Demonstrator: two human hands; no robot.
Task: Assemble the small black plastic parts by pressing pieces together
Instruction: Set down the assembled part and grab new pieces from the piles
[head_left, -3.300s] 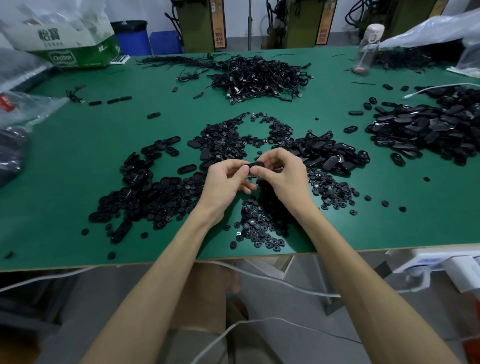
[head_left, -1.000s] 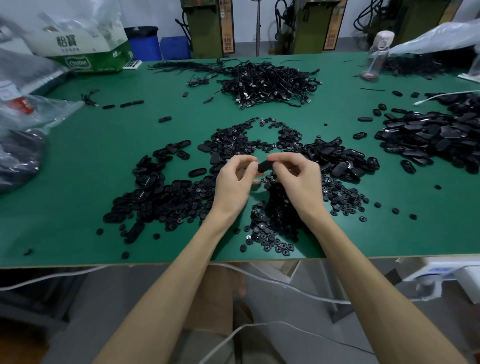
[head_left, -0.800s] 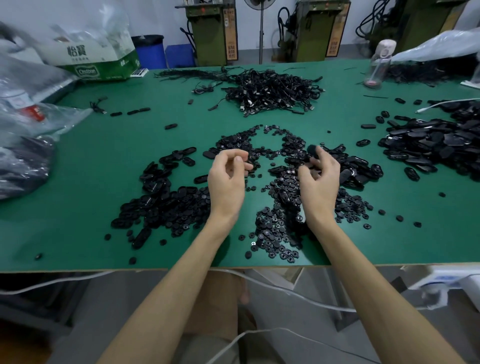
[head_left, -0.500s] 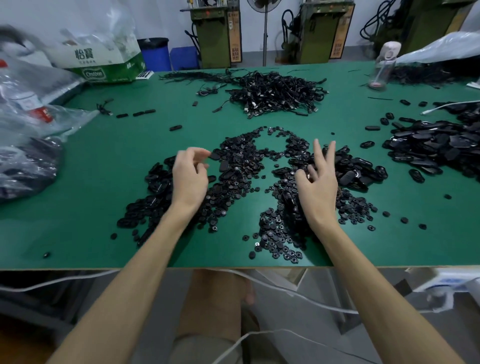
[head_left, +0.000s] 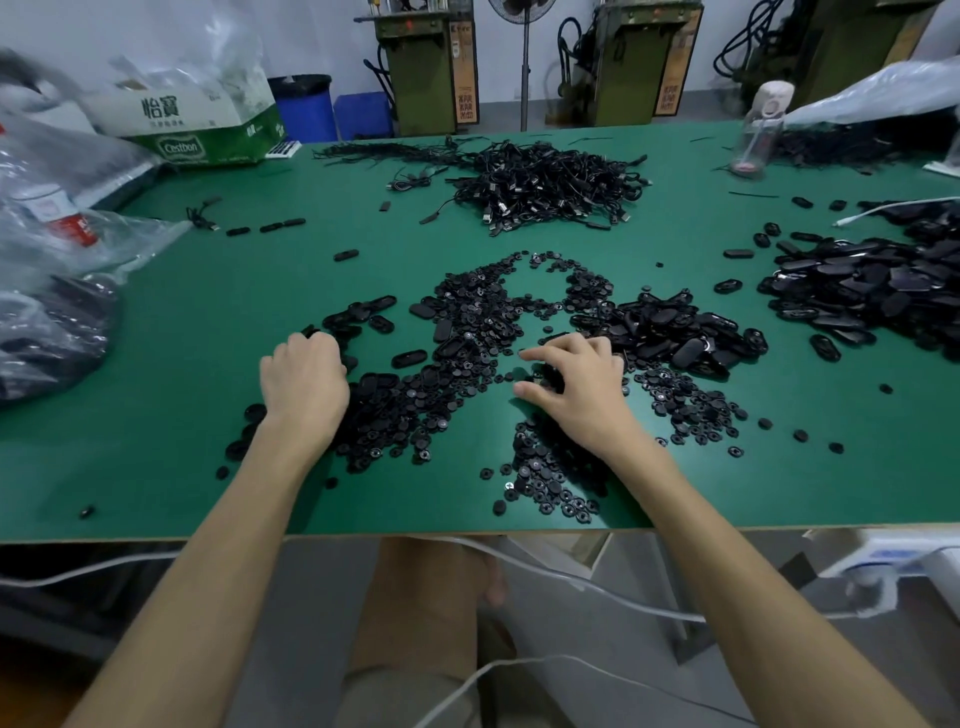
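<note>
Both hands are down among the parts: left hand (head_left: 304, 384), middle left, knuckles up, fingers curled into the oval shells (head_left: 374, 388), and I can't tell if it has one. Right hand (head_left: 576, 387), centre frame, half spread, thumb and forefinger poised over the little round discs (head_left: 685, 405), nothing visibly pinched. Looks like the picking step: next up, one shell, one disc, bring together, press. Around them, the green table (head_left: 208, 322); plastic bags (head_left: 57, 260) far left; another oval heap (head_left: 872, 291) right; tangled cables (head_left: 545, 187) top centre; a carton (head_left: 197, 124) upper left; a bottle (head_left: 763, 130) upper right. Pieces lie mixed and overlapping, so singling one out needs care
</note>
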